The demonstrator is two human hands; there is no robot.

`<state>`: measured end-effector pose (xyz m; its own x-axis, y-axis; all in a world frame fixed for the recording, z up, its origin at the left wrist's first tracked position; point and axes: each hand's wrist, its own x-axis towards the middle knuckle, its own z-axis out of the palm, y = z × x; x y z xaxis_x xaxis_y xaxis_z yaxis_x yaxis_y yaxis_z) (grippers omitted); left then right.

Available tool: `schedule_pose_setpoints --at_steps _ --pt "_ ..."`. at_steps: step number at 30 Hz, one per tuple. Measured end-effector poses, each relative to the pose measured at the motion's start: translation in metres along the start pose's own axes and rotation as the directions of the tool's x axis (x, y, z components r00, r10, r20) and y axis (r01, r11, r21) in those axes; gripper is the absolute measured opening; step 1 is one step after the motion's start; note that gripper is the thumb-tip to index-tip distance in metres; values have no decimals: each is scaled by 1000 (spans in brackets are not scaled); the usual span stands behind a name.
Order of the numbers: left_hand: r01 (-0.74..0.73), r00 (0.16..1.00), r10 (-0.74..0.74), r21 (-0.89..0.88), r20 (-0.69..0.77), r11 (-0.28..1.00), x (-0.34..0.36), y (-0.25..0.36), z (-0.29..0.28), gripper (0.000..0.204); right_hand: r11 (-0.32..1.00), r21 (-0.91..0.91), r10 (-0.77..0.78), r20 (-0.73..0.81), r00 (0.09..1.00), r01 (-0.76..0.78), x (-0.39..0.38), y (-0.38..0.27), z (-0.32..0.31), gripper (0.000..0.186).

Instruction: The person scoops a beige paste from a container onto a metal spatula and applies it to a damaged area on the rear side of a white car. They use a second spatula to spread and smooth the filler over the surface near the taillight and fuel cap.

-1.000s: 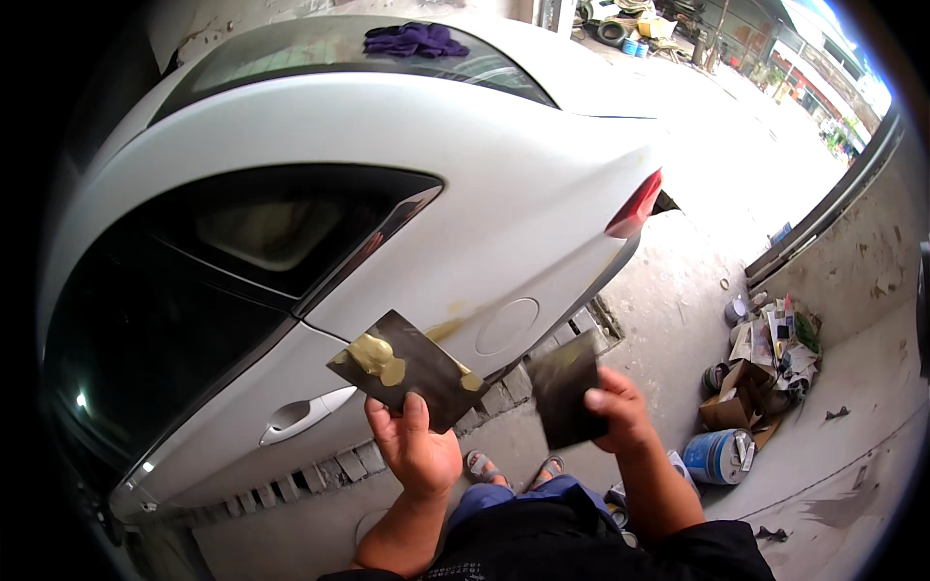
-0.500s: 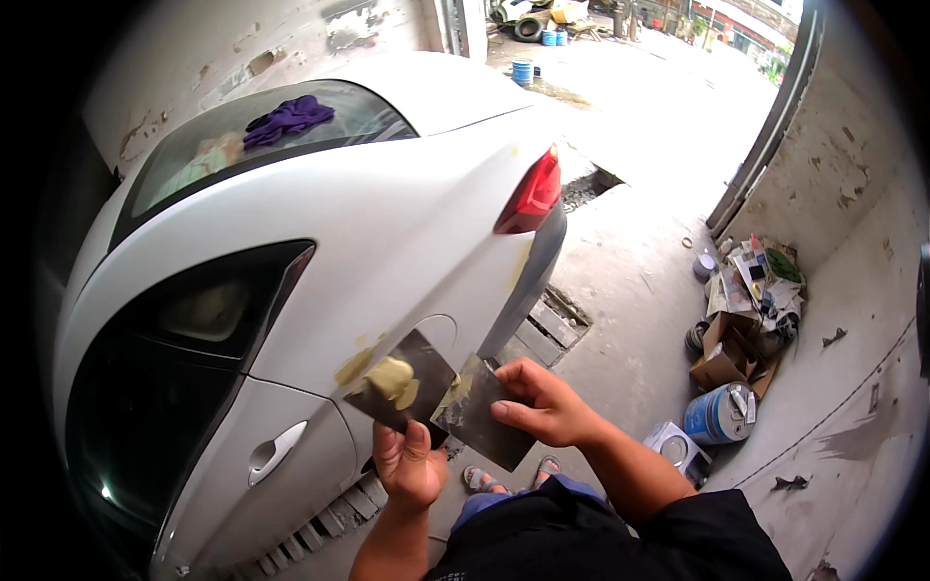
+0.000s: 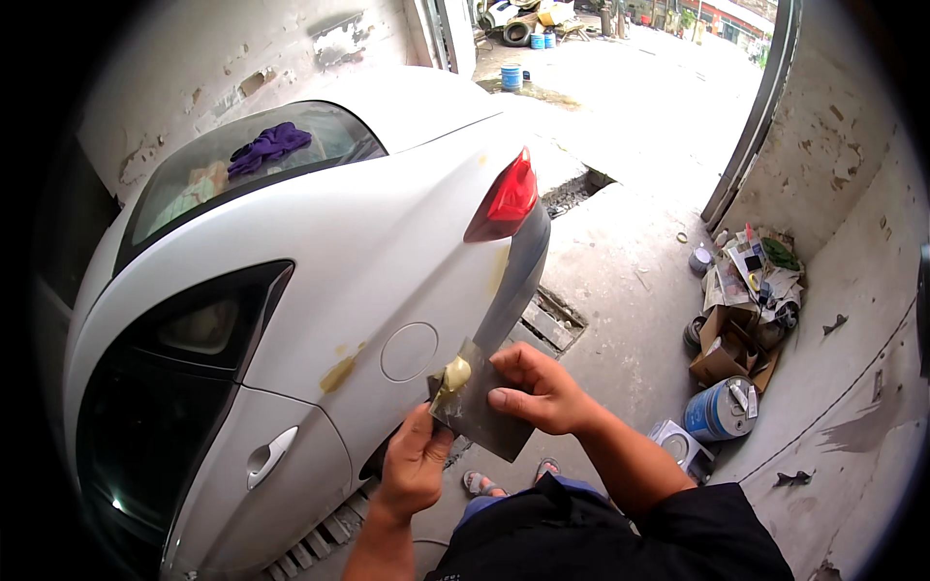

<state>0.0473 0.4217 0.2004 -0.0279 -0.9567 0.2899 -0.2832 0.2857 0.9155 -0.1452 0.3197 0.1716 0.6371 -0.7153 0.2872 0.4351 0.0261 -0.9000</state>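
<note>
My right hand point(image 3: 542, 392) grips a dark, flat putty spreader point(image 3: 492, 412) between thumb and fingers. A lump of yellowish putty point(image 3: 456, 374) sits at its left edge, where the two tools meet. My left hand point(image 3: 413, 465) pinches a second dark plate point(image 3: 434, 385), turned nearly edge-on and mostly hidden by the first. Both hands are in front of the white car's rear side panel point(image 3: 358, 300). On that panel, left of the round fuel flap point(image 3: 409, 351), is a smeared patch of yellow putty point(image 3: 339, 373), apart from the tools.
The red tail light point(image 3: 509, 198) and door handle point(image 3: 273, 457) flank the panel. At right along the wall are a blue-and-white drum point(image 3: 719, 412), an open cardboard box point(image 3: 725, 347) and paper clutter. A grated floor channel point(image 3: 550, 322) runs by the bumper.
The left plate has turned from face-on to nearly edge-on against the right spreader. The putty lump now sits at the spreader's edge. The view has shifted, uncovering the panel's putty patch and fuel flap.
</note>
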Motion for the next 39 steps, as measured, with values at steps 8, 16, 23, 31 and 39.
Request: schedule_pose_setpoints --at_steps 8,16,23,31,39 --pt "150 988 -154 -155 -11 976 -4 -21 -8 34 962 -222 -156 30 987 159 3 -55 -21 41" --pt "167 984 -169 -584 52 795 -5 -27 -16 35 793 -514 -68 459 886 327 10 -68 -11 62" --pt "142 979 -202 -692 -6 708 -7 -19 -4 33 375 -865 -6 357 934 333 15 -45 -40 51" --pt "136 925 -307 -560 -224 818 7 -10 16 33 151 -959 -415 158 896 239 6 -36 -9 51" --pt "165 925 -291 -432 -243 886 14 -7 31 34 13 -961 -413 248 876 277 3 -12 -10 49"
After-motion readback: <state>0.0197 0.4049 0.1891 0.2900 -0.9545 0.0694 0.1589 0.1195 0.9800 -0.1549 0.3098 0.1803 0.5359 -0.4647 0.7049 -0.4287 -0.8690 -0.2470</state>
